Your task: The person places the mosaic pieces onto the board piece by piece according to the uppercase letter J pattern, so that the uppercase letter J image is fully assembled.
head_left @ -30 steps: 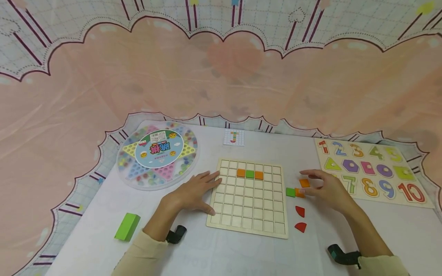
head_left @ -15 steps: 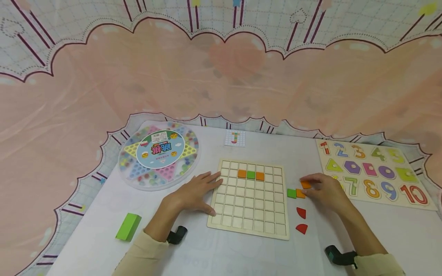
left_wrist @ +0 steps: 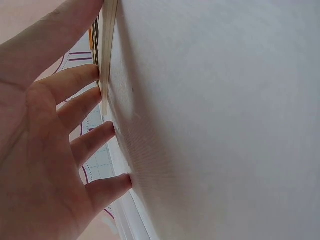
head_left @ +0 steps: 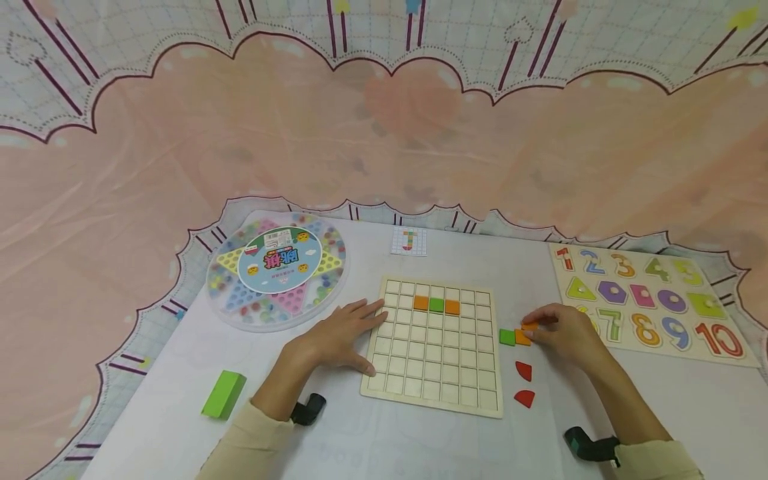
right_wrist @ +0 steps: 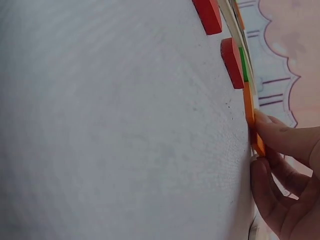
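With the left hand spread, the orange tile pinched by the right hand could be dropped if its edge slips.

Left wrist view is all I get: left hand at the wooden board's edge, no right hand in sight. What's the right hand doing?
Observer: The right hand pinches an orange tile, to the right of the wooden board in the head view.
Operator: Can't see the top face. Anything set in it?
Observer: Three squares side by side, in the second row from the far edge: a middle green square with outer orange squares either side.
Operator: What else lies loose on that right side?
Observer: A loose green tile, a loose orange tile and two red quarter-round pieces.
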Tool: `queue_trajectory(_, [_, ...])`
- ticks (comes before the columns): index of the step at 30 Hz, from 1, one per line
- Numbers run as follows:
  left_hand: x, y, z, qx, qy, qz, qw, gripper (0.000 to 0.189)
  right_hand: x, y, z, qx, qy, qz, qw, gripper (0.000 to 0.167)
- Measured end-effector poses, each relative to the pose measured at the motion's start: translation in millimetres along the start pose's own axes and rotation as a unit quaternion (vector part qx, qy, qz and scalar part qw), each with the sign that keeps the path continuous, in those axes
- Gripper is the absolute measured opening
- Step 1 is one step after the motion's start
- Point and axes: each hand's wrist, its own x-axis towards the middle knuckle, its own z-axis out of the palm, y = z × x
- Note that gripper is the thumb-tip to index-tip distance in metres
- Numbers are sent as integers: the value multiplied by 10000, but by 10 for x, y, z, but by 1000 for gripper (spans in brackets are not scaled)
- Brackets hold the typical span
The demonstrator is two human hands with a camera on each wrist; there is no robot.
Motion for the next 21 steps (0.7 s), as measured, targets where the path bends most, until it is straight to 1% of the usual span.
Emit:
queue_trajectory(6, [0, 10, -3, 29, -22, -89, 10000, 99, 18, -20, -21, -116, 13, -3, 9999, 18])
queue_trajectory(13, [-5, 18, -20, 17, -21, -63, 10000, 99, 42, -59, -75, -190, -183, 38, 9996, 20])
queue_trajectory(17, [-12, 13, -22, 1, -48, -39, 10000, 99, 48, -77, -113, -175, -303, 74, 9994, 23])
queue_trajectory(21, [-18, 2, -21, -9, -62, -20, 10000, 100, 50, -112, -138, -61, -308, 147, 9994, 32])
